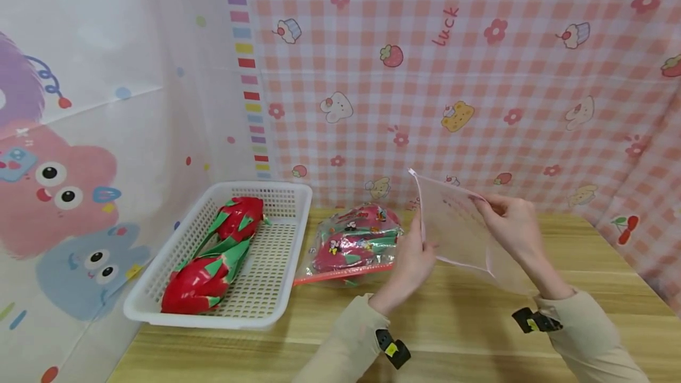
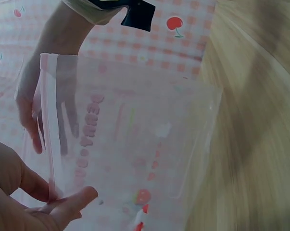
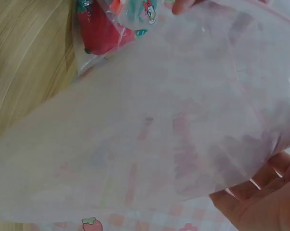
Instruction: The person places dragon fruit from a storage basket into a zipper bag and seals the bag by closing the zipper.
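A translucent pink zip bag (image 1: 457, 223) with printed letters is held up over the table. My left hand (image 1: 412, 259) pinches its zipper edge between thumb and fingers; the left wrist view shows this left hand (image 2: 29, 197) at the bag's lower corner. At the upper edge, my right hand (image 1: 513, 229) grips the film with bent fingers. Seen from the right wrist, the right hand (image 3: 270, 197) lies against the bag's rim, partly hidden by the film. Just left of my left hand sits a clear printed bag (image 1: 353, 244) with an orange-red zipper, holding red dragon fruit.
A white perforated basket (image 1: 292, 253) stands on the left, with two red-and-green dragon fruits (image 1: 194, 285) inside. The wooden table (image 1: 452, 336) meets a pink checked cloth (image 1: 425, 75) at the back. Black straps circle both sleeves.
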`<state>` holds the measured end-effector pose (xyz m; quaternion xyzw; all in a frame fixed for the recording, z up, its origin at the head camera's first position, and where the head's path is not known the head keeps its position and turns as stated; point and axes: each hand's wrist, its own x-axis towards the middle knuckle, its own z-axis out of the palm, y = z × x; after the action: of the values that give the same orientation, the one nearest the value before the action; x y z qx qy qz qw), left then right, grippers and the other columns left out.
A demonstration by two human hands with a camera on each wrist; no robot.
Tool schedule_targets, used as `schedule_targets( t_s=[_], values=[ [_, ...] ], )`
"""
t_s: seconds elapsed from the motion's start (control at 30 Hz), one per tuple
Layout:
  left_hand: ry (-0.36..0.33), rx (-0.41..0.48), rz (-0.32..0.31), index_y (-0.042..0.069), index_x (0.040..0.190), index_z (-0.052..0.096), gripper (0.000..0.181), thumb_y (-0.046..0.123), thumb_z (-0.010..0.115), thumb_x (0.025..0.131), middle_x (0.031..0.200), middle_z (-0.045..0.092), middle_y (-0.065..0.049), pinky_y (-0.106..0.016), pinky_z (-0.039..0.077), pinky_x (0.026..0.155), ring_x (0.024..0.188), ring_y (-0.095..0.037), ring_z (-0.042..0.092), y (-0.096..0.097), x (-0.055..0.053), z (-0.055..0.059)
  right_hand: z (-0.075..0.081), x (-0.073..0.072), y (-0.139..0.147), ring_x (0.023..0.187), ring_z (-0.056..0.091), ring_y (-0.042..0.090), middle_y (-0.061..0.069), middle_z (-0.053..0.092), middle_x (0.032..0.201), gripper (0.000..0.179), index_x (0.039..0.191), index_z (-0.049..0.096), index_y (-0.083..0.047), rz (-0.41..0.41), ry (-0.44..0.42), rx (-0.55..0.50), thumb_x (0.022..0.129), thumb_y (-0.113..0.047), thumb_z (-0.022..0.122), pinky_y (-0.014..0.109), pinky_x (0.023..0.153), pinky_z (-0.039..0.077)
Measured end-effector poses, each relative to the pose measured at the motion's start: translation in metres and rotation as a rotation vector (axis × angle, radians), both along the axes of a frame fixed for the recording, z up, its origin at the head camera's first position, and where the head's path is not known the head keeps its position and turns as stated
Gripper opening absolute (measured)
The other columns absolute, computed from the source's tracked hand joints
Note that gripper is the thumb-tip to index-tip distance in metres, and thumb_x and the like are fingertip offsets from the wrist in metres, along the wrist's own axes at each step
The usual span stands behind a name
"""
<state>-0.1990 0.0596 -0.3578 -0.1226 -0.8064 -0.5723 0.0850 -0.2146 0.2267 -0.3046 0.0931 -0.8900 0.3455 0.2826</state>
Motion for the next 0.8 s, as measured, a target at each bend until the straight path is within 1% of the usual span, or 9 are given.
schedule_targets(
  t_s=[0.1, 0.2, 0.27, 0.33, 0.43, 0.53, 0.67, 0.73, 0.8],
  values=[
    [-0.015, -0.023, 0.036, 0.012, 0.150, 0.026, 0.077, -0.013, 0.051, 0.082, 0.119, 0.064, -0.023, -0.014, 0.040, 0.042, 0.077, -0.019, 0.069, -0.003, -0.003, -0.002, 0.000, -0.002, 0.002, 0.040, 0.026, -0.001, 0.020, 0.071, 0.076, 0.034, 0.109, 0.072, -0.003, 0.038, -0.041, 0.004, 0.096, -0.030, 0.055, 0.023, 0.036, 0.025],
    [-0.026, -0.036, 0.053, 0.014, 0.151, 0.023, 0.079, -0.014, 0.050, 0.083, 0.110, 0.068, -0.021, -0.014, 0.039, 0.040, 0.065, -0.013, 0.065, -0.004, -0.006, -0.005, -0.002, -0.004, 0.004, 0.047, 0.034, -0.001, 0.019, 0.072, 0.101, 0.036, 0.116, 0.069, -0.008, 0.070, -0.059, -0.074, 0.096, -0.035, 0.054, 0.025, 0.039, 0.027],
    [-0.026, -0.039, 0.058, 0.015, 0.152, 0.023, 0.079, -0.014, 0.050, 0.083, 0.104, 0.070, -0.019, -0.014, 0.039, 0.040, 0.059, -0.010, 0.062, -0.004, -0.007, -0.006, -0.005, -0.005, 0.004, 0.050, 0.033, 0.000, 0.002, 0.070, 0.113, 0.037, 0.120, 0.067, -0.012, 0.093, -0.083, -0.140, 0.095, -0.037, 0.054, 0.028, 0.042, 0.027],
    [-0.022, -0.035, 0.053, 0.016, 0.152, 0.023, 0.079, -0.013, 0.050, 0.084, 0.104, 0.070, -0.018, -0.014, 0.040, 0.040, 0.057, -0.008, 0.060, -0.004, -0.008, -0.008, -0.008, -0.006, 0.003, 0.049, 0.033, 0.001, -0.013, 0.071, 0.106, 0.038, 0.123, 0.065, -0.013, 0.115, -0.092, -0.193, 0.095, -0.037, 0.054, 0.029, 0.041, 0.027],
    [-0.021, -0.030, 0.046, 0.016, 0.152, 0.022, 0.078, -0.012, 0.051, 0.085, 0.103, 0.070, -0.018, -0.015, 0.040, 0.040, 0.055, -0.007, 0.058, -0.004, -0.007, -0.009, -0.013, -0.008, 0.002, 0.040, 0.021, 0.004, -0.032, 0.064, 0.091, 0.036, 0.124, 0.064, -0.011, 0.153, -0.078, -0.261, 0.096, -0.032, 0.054, 0.029, 0.038, 0.024],
    [-0.009, -0.030, 0.044, 0.015, 0.152, 0.021, 0.074, -0.007, 0.052, 0.088, 0.097, 0.070, -0.019, -0.015, 0.038, 0.038, 0.049, -0.006, 0.052, -0.006, -0.007, -0.008, -0.014, -0.009, -0.001, 0.038, 0.020, 0.003, -0.034, 0.063, 0.089, 0.035, 0.124, 0.063, -0.007, 0.182, -0.044, -0.290, 0.097, -0.026, 0.054, 0.026, 0.040, 0.028],
    [0.010, -0.048, 0.043, 0.012, 0.152, 0.020, 0.069, 0.005, 0.053, 0.092, 0.082, 0.065, -0.017, -0.015, 0.033, 0.034, 0.040, -0.005, 0.042, -0.010, -0.005, -0.005, -0.012, -0.007, -0.005, 0.036, 0.021, 0.000, -0.040, 0.060, 0.094, 0.035, 0.124, 0.063, -0.006, 0.172, -0.041, -0.311, 0.097, -0.027, 0.054, 0.025, 0.041, 0.030],
    [0.018, -0.055, 0.028, 0.009, 0.152, 0.020, 0.068, 0.008, 0.054, 0.093, 0.080, 0.064, -0.017, -0.015, 0.032, 0.034, 0.040, -0.005, 0.042, -0.013, -0.004, -0.001, -0.011, -0.006, -0.008, 0.034, 0.020, 0.000, -0.041, 0.060, 0.091, 0.036, 0.124, 0.063, -0.006, 0.166, -0.052, -0.321, 0.097, -0.028, 0.053, 0.027, 0.036, 0.026],
    [0.026, -0.061, 0.009, 0.006, 0.151, 0.021, 0.068, 0.011, 0.055, 0.092, 0.083, 0.064, -0.018, -0.016, 0.035, 0.037, 0.044, -0.008, 0.047, -0.018, -0.003, 0.005, -0.009, -0.004, -0.010, 0.033, 0.018, 0.000, -0.041, 0.060, 0.090, 0.038, 0.124, 0.062, -0.005, 0.167, -0.063, -0.326, 0.097, -0.029, 0.053, 0.028, 0.036, 0.026]
  ],
)
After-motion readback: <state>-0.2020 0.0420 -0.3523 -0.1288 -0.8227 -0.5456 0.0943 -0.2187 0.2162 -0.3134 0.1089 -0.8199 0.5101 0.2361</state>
